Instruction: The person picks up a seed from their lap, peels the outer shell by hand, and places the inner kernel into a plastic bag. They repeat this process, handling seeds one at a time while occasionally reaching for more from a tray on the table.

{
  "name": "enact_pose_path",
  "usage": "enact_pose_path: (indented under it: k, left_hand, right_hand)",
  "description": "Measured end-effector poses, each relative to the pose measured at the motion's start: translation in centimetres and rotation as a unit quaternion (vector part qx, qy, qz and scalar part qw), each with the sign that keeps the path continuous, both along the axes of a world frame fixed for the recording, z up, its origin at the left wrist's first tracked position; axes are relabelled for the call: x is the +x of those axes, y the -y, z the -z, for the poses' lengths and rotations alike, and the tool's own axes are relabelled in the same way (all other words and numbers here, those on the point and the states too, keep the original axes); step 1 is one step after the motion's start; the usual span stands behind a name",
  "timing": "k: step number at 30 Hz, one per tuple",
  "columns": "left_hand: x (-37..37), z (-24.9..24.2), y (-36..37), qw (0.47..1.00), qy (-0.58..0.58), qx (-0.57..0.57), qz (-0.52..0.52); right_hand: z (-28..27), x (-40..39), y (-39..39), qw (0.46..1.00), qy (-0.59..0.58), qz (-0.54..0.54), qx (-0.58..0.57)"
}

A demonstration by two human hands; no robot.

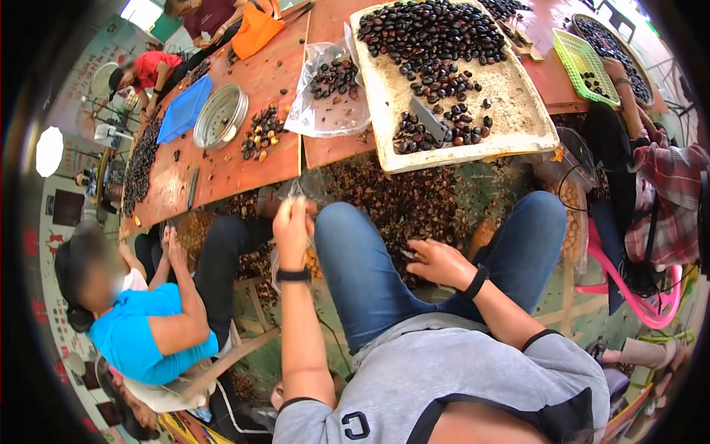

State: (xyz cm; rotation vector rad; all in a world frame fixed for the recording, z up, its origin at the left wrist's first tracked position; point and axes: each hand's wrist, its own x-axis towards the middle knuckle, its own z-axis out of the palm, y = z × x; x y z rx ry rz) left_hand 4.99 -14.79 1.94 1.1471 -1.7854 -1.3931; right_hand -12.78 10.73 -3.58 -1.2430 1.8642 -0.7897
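My left hand (293, 226) is raised beside my left knee, its fingers pressed together. Anything it pinches is too small to make out. Close to it is a clear plastic bag (308, 186), and pale peeled nuts (313, 263) show beside my thigh. Between my knees, my right hand (441, 263) has curled fingers around something small that I cannot name. On the table ahead, a shallow white tray (518, 140) holds many dark, shiny nuts (436, 33). A wide-bladed knife (427, 120) lies among the nuts near the tray's front.
Dark shells (392, 207) cover the floor under the table. The red table (259, 74) bears a blue tray (185, 109), a metal bowl (222, 117) and a bag of nuts (336, 78). A person in blue (159, 325) sits left; another in plaid (669, 200) sits right, near a green basket (580, 63).
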Motion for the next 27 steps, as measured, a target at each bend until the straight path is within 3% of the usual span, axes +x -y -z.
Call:
enact_pose_path:
  k: [2, 3, 4, 5, 6, 8, 11, 15, 18, 19, 20, 21, 22, 25, 27]
  left_hand:
    - [-6.2, -0.4, 2.4, 0.997, -0.042, -0.058, -0.027]
    - [-8.2, 1.7, 5.5, 0.997, -0.048, -0.060, 0.011]
    - [-10.5, 3.3, 8.6, 0.989, 0.001, -0.142, 0.049]
    - [-13.1, 3.4, 9.9, 0.990, 0.041, -0.118, 0.064]
    - [-15.6, 4.3, 11.4, 0.960, 0.070, -0.260, 0.076]
    - [-19.6, 4.5, 12.2, 0.945, 0.142, -0.289, 0.061]
    - [-23.7, 7.0, 14.3, 0.914, 0.160, -0.370, 0.046]
    - [-25.7, 7.7, 15.4, 0.908, 0.196, -0.356, 0.099]
    - [-25.7, 8.6, 15.9, 0.909, 0.227, -0.341, 0.075]
    - [-25.6, 9.1, 16.3, 0.923, 0.188, -0.330, 0.066]
    - [-25.5, 9.4, 16.8, 0.984, 0.093, -0.144, 0.046]
    - [-24.8, 7.9, 15.8, 0.998, -0.021, 0.022, 0.047]
    - [-23.5, 5.4, 14.2, 0.972, -0.134, 0.186, 0.044]
    - [-18.6, 0.0, 8.5, 0.900, -0.294, 0.298, 0.125]
    - [-15.1, -2.1, 3.8, 0.882, -0.333, 0.305, 0.138]
  right_hand:
    - [0.1, -0.2, -0.1, 0.999, 0.010, -0.026, 0.034]
    - [0.2, -0.2, -0.1, 0.998, -0.006, -0.027, 0.052]
    - [0.6, -0.1, -0.2, 0.999, -0.010, -0.018, 0.035]
    - [1.0, -0.1, -0.2, 0.999, -0.024, -0.011, 0.023]
    - [1.2, -0.1, -0.2, 0.999, -0.037, -0.004, 0.012]
    - [0.6, -0.4, -0.2, 0.999, -0.043, 0.012, -0.003]
    - [0.1, -1.3, 0.0, 0.999, -0.033, 0.011, 0.015]
    - [0.1, -2.0, 0.3, 0.999, -0.015, 0.025, 0.015]
    - [-1.0, -2.4, 0.8, 0.997, 0.028, 0.039, 0.057]
    - [-1.4, -2.4, 1.1, 0.997, 0.032, 0.041, 0.058]
    - [-1.8, -2.6, 1.3, 0.996, 0.042, 0.050, 0.066]
    - [-1.9, -2.6, 1.5, 0.994, 0.053, 0.060, 0.072]
    - [-1.7, -2.6, 1.5, 0.994, 0.056, 0.062, 0.070]
    - [-0.7, -2.0, 1.5, 0.981, 0.057, 0.127, -0.133]
    - [-1.4, -2.1, 1.7, 0.973, 0.081, 0.140, -0.162]
